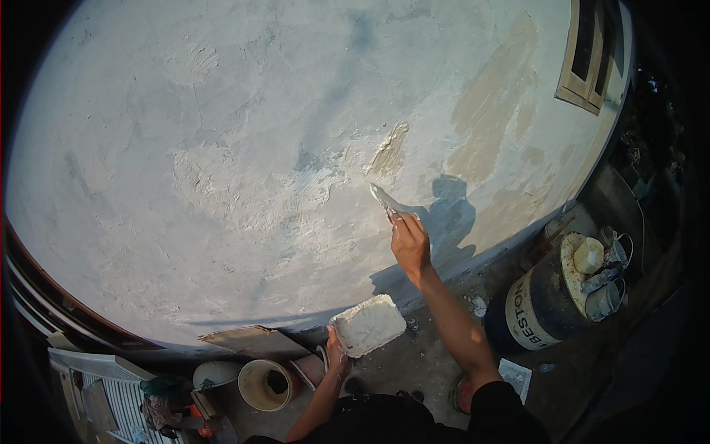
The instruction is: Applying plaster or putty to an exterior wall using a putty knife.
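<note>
My right hand [409, 235] is closed round a putty knife [384, 197] coated in whitish filler, its blade close to the wall; whether it touches cannot be told. Just above the blade, a thick ridged smear of wet-looking filler [389, 150] sticks to the white wall [244, 118]. Lower down, my left hand [338, 354] grips the left edge of a shallow rectangular tray [399, 325] crusted with filler. Its fingers are partly hidden by the tray. Rough white patches and a broad beige patch [492, 103] mark the wall, and my shadow falls right of the knife.
A dark drum [503, 311] with a pale band stands at right, carrying cans and tools. Below left are a bucket [255, 385], a leaning board [251, 340] and a white slatted panel [122, 388]. A framed window [588, 59] is at upper right.
</note>
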The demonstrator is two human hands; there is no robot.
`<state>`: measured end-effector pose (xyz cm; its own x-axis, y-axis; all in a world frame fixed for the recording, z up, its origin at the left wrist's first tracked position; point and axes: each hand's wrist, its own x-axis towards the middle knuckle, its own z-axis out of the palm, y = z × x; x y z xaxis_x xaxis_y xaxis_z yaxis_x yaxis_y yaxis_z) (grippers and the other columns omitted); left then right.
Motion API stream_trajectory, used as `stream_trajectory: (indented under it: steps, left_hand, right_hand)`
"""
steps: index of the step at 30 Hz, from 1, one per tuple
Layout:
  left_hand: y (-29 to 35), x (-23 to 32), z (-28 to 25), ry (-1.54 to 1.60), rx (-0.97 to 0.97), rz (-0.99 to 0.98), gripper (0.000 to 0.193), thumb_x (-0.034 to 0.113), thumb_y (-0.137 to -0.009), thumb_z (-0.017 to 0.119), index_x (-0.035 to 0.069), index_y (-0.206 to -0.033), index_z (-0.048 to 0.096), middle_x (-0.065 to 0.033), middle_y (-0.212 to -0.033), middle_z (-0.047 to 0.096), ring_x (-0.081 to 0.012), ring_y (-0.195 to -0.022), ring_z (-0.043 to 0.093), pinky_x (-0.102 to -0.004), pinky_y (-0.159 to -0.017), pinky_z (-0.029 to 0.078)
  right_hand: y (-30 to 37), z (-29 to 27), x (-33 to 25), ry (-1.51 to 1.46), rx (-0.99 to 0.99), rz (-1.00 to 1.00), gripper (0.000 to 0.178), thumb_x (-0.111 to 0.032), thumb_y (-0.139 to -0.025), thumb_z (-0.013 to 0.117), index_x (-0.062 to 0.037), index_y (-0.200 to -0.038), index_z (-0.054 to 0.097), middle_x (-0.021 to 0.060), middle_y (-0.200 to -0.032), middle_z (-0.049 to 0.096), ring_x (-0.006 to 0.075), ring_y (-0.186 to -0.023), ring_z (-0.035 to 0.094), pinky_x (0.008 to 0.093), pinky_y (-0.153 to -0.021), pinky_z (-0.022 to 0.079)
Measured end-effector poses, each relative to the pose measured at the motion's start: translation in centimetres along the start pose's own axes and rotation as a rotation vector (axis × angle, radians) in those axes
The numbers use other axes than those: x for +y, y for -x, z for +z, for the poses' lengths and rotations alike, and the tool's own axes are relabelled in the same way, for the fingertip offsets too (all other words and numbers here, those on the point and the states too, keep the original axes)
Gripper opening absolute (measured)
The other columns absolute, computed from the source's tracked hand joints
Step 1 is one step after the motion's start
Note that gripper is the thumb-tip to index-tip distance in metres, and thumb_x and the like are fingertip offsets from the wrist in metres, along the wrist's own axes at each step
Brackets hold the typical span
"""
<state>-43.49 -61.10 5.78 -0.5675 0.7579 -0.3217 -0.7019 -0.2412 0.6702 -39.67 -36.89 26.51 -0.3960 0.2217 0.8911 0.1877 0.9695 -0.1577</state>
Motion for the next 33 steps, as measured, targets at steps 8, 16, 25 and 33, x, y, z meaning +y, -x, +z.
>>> stream_trajectory:
  steps: [8, 16, 25, 33]
  left_hand:
    - [0.6, -0.1, 0.8, -0.008, -0.049, -0.038, 0.065, 0.055, -0.098, 0.017, 0.006, -0.136, 0.04, -0.0105, -0.132, 0.05, -0.0267, -0.119, 0.051, -0.041, -0.103, 0.039]
    - [0.3, -0.8, 0.6, 0.093, -0.04, -0.003, 0.063, 0.053, -0.098, 0.024, 0.002, -0.13, 0.045, -0.0124, -0.124, 0.056, -0.0261, -0.11, 0.058, -0.0387, -0.094, 0.046]
    - [1.6, -0.3, 0.8, 0.073, -0.012, -0.009, 0.063, 0.053, -0.099, 0.025, 0.002, -0.13, 0.046, -0.0119, -0.125, 0.056, -0.0258, -0.109, 0.058, -0.0386, -0.093, 0.046]
    - [2.0, -0.6, 0.2, 0.029, 0.01, -0.002, 0.064, 0.055, -0.098, 0.027, 0.002, -0.129, 0.047, -0.0111, -0.122, 0.057, -0.0244, -0.108, 0.058, -0.0366, -0.092, 0.047]
  right_hand:
    - [-11.1, -5.2, 1.8, 0.135, 0.212, -0.105, 0.024, 0.009, -0.073, 0.062, 0.0015, -0.096, 0.063, 0.0142, -0.095, 0.065, 0.0306, -0.09, 0.062, 0.0367, -0.074, 0.052]
    - [-5.0, 1.2, -0.7, 0.112, -0.017, -0.205, 0.024, 0.005, -0.073, 0.062, -0.0005, -0.097, 0.063, 0.0122, -0.104, 0.064, 0.0272, -0.097, 0.061, 0.0333, -0.079, 0.054]
    - [-3.2, -0.5, -2.1, -0.055, 0.034, -0.117, 0.016, 0.002, -0.078, 0.062, 0.0007, -0.094, 0.064, 0.0143, -0.096, 0.066, 0.0285, -0.087, 0.064, 0.0365, -0.069, 0.054]
    - [-12.4, -2.8, 4.6, -0.274, -0.25, 0.472, 0.031, -0.018, -0.072, 0.077, 0.0027, -0.093, 0.066, 0.0161, -0.079, 0.068, 0.0255, -0.073, 0.067, 0.0334, -0.068, 0.051]
